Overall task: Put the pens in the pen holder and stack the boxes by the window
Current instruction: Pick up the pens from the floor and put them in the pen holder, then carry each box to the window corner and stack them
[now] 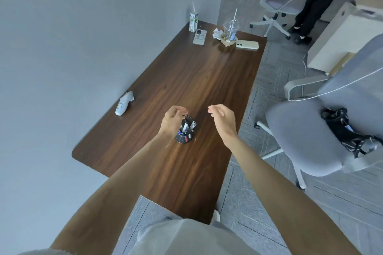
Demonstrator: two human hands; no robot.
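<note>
Mid-frame, the left hand (173,119) curled over the pen holder (185,136), grip unclear; the right hand (222,118) hung slack, empty. The pens (187,126) looked light, stiff, best pinched mid-barrel.

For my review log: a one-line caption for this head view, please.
Left hand above a black mesh pen holder holding several pens on a dark wooden desk; right hand open alongside.
</note>
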